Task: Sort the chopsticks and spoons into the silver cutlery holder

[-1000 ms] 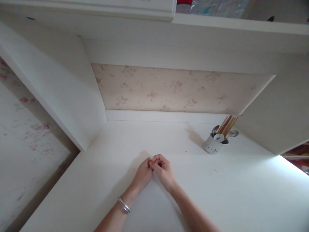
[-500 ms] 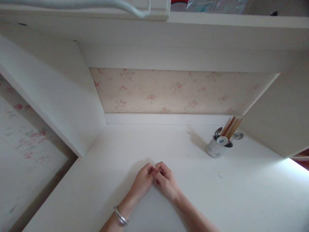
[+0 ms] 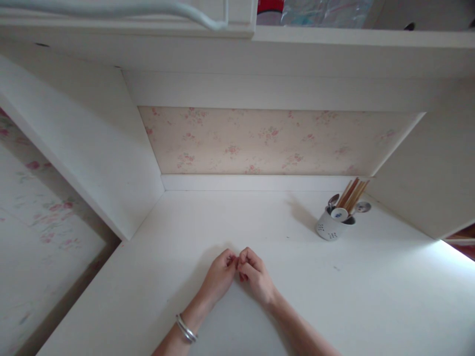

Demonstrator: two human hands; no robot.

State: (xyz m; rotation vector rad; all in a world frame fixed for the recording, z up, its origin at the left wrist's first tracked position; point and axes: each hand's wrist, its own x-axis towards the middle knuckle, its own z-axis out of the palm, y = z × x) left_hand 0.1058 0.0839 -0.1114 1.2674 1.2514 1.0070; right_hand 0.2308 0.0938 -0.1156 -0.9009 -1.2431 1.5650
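My left hand (image 3: 219,273) rests low in the middle of the white tabletop (image 3: 222,217), its fingers curled in and a silver bangle (image 3: 186,329) round the wrist. Against its fingertips lie those of my right hand (image 3: 257,277), which is closed too, with thumb and fingers bent. No object shows in either hand, though the insides of the palms are hidden. Off to the right of both hands, apart from them, a white perforated utensil holder (image 3: 328,228) stands upright with several chopsticks (image 3: 352,195), metal spoons (image 3: 362,207) and a white spoon (image 3: 339,214) in it.
A cabinet (image 3: 185,54) with a pale curved handle (image 3: 148,10) overhangs the table. Side panels (image 3: 85,143) stand left and right, with floral wallpaper (image 3: 267,141) at the back. On the upper shelf are a red item (image 3: 270,6) and clear plastic bags (image 3: 315,12).
The view has shifted slightly. My hands stay in nearly the same place, with only a small movement of the fingers where they meet.
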